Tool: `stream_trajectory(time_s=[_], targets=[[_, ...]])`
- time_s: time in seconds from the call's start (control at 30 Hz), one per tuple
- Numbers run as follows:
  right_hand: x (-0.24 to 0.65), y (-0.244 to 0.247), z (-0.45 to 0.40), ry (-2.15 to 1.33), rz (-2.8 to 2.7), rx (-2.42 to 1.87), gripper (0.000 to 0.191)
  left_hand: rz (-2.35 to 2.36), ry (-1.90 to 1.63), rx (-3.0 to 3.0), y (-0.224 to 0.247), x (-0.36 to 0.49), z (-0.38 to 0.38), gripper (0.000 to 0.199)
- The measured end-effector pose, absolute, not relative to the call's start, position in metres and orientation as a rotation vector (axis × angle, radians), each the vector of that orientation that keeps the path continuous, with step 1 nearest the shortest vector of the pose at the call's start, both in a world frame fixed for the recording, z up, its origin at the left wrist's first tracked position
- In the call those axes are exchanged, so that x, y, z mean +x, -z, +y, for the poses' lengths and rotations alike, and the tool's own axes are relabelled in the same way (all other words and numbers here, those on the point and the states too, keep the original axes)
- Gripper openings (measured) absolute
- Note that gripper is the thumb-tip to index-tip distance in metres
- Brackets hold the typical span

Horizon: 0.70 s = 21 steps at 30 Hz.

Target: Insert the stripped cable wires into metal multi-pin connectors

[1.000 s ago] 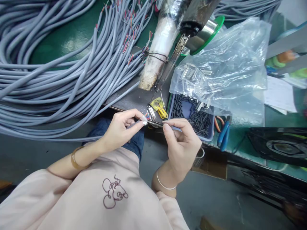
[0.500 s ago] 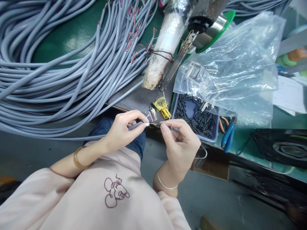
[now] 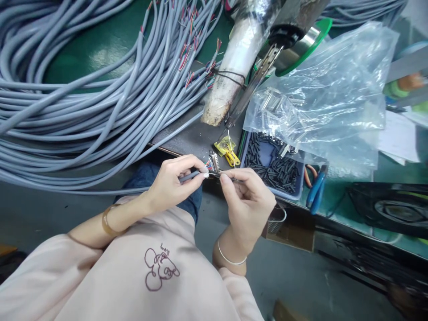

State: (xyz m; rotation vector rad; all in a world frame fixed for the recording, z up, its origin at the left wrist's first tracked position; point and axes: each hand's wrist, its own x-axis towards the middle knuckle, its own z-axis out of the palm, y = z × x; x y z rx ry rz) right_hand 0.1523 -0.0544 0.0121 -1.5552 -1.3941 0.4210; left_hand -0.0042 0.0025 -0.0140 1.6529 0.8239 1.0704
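Observation:
The end of a grey cable [image 3: 189,177] is pinched between the thumb and fingers of my left hand [image 3: 170,183]. Thin coloured wires [image 3: 209,165] fan out of it toward a metal multi-pin connector [image 3: 214,162], which lies just past my fingertips at the bench edge. My right hand [image 3: 249,203] is closed, thumb against forefinger, on a small dark piece by a bare wire that runs from the cable end. That piece is mostly covered by the fingers, so its kind cannot be made out. Close beyond the connector sits a yellow clip [image 3: 231,157].
A soldering iron [image 3: 253,87] points down from above, beside a plastic-wrapped post [image 3: 230,67] and a solder spool [image 3: 306,51]. Short black tubes [image 3: 282,176] fill a bin, partly under a clear bag [image 3: 341,89]. Grey cables [image 3: 83,116] cover the left; blue-handled cutters [image 3: 317,189] lie right.
My right hand has shifted slightly left, closer to my left hand, and covers more of the dark piece. My left hand keeps its hold on the cable. The view has shifted a little.

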Motion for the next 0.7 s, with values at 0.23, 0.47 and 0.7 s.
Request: stream_trajectory(time_s=[0.23,0.47,0.7], targets=[[0.152,-0.01,-0.055,-0.392,-1.544,-1.478,0.009,0.71,-1.006,1.554,0.014,-0.008,-0.002,0.021],[0.159,-0.009,-0.051,-0.433,-1.47,-1.601,0.017,0.678,-1.178,1.726,0.012,-0.009,0.001,0.005],[0.157,-0.006,-0.05,-0.823,-1.244,-1.46,0.019,0.536,-1.043,1.279,0.006,-0.01,0.002,0.007]])
